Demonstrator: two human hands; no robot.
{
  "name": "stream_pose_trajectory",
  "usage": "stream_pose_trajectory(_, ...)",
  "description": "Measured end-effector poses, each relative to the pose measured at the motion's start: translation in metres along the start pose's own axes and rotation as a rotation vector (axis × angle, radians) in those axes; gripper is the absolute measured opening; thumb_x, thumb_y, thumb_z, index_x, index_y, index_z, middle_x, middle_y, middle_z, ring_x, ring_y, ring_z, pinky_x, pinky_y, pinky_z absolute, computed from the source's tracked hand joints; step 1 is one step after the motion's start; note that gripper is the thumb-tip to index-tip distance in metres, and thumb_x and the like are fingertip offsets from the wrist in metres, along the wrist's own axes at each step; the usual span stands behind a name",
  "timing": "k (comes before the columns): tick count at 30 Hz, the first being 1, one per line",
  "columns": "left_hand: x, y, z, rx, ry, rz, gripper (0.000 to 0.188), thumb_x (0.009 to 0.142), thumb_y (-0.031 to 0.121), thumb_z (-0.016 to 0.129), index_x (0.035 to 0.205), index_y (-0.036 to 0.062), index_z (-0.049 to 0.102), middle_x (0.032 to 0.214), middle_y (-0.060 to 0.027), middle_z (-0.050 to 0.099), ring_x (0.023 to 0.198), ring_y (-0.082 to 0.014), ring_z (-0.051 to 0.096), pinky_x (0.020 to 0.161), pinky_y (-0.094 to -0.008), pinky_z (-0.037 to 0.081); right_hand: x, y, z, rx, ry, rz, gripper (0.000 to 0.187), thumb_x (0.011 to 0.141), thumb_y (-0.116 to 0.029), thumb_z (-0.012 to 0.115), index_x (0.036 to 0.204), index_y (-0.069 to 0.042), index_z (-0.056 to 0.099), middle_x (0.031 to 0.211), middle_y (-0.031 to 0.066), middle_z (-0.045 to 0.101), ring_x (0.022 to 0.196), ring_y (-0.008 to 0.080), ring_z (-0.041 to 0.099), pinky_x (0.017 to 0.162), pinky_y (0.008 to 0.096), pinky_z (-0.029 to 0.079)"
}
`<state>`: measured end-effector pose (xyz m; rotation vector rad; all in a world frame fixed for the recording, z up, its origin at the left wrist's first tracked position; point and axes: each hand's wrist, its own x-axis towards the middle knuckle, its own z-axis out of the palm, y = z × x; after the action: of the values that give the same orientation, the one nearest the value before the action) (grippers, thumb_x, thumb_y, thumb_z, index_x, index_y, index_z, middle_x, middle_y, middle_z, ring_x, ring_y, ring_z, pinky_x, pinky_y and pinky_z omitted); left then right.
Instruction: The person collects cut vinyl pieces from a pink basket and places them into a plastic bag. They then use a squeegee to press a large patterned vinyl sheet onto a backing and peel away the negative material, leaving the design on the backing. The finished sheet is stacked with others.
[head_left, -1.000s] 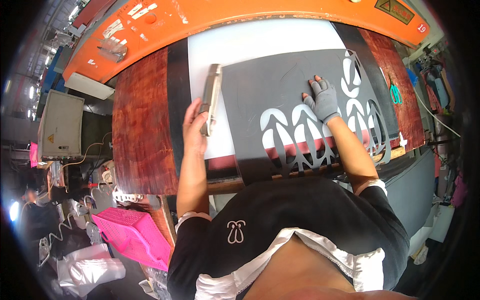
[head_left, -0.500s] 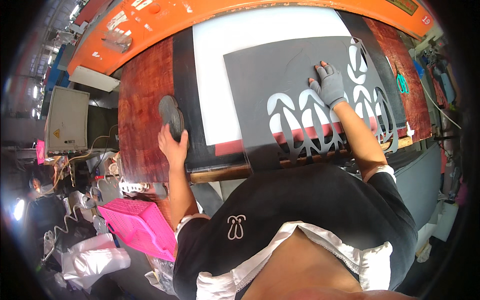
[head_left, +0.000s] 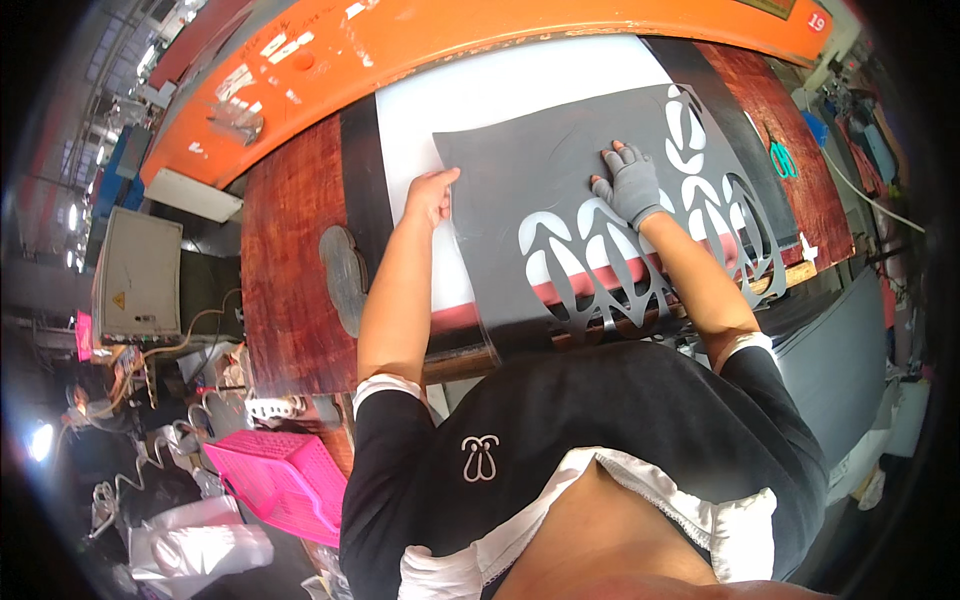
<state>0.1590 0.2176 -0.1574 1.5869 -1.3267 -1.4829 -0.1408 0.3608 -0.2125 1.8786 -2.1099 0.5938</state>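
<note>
A dark grey sheet (head_left: 520,180) lies over the white cutting board (head_left: 405,110), with sole-shaped and curved holes cut along its near and right sides. My left hand (head_left: 430,195), bare, is at the sheet's left edge, its fingers curled and pinching that edge. On the sheet's middle rests my right hand (head_left: 632,185) in a grey glove with bare fingertips, palm down and fingers stretched out. Left of my left forearm, a grey sole-shaped stack (head_left: 342,275) sits on the reddish-brown tabletop, partly hidden by the arm.
An orange machine beam (head_left: 400,45) spans the far side. Teal-handled scissors (head_left: 782,158) lie at the right of the table. A pink plastic basket (head_left: 285,480) stands low at the left, near a grey electrical box (head_left: 142,275). A wooden strip (head_left: 465,362) edges the table's near side.
My left hand has left the sole-shaped stack and moved right and away from me to the sheet's left edge. My right hand stays flat on the sheet. The view has shifted slightly.
</note>
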Motion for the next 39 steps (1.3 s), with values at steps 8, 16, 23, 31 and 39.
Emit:
stream_pose_trajectory(8,-0.098,-0.013,0.042,0.868,0.177,1.286,0.015,0.08,0.014,0.057,0.094,0.0097,0.061,0.078,-0.008,0.058,0.067,-0.028,0.059,0.059,-0.0398,0.048,0.003,-0.049,-0.043,1.243,-0.044,0.365,0.049,0.087,-0.038,0.057,0.117,-0.001,0.053,0.115,0.0118,0.056,0.112,0.0211,0.049,0.093,0.0345,0.042)
stream_pose_trajectory(16,-0.147,-0.034,0.058,0.791,0.003,1.211,0.046,0.065,0.021,0.073,0.106,0.0077,0.056,0.101,-0.0088,0.052,0.092,-0.028,0.052,0.076,-0.04,0.043,-0.012,-0.079,-0.066,1.911,-0.377,0.864,0.024,0.085,-0.016,0.061,0.1,0.002,0.058,0.09,0.0086,0.062,0.079,0.0148,0.06,0.068,0.0276,0.05)
stream_pose_trajectory(23,-0.151,-0.023,0.057,0.872,0.13,1.111,0.066,0.065,0.03,0.074,0.121,0.0065,0.046,0.121,-0.0124,0.043,0.107,-0.0313,0.041,0.089,-0.0421,0.032,-0.033,-0.104,-0.065,2.142,-0.469,0.684,0.028,0.09,-0.022,0.054,0.107,0.0,0.055,0.102,0.009,0.06,0.092,0.0173,0.059,0.084,0.0318,0.049)
stream_pose_trajectory(31,-0.127,-0.011,0.043,0.065,-0.024,0.589,0.022,0.087,0.025,0.058,0.092,0.004,0.06,0.072,-0.0034,0.058,0.063,-0.0198,0.055,0.058,-0.0344,0.043,-0.051,-0.104,-0.06,1.77,-0.537,0.388,0.03,0.096,-0.022,0.04,0.109,0.0,0.057,0.092,0.0064,0.062,0.089,0.0141,0.057,0.085,0.028,0.044)
stream_pose_trajectory(39,-0.09,0.044,0.002,-0.177,-0.007,0.509,0.03,0.093,0.029,0.048,0.096,-0.0006,0.053,0.059,0.0013,0.044,0.059,-0.0091,0.048,0.064,-0.0278,0.045,-0.076,-0.088,-0.061,1.741,-0.503,0.449,0.02,0.091,-0.017,0.048,0.094,-0.001,0.06,0.081,0.0072,0.064,0.074,0.0123,0.059,0.069,0.0251,0.048)
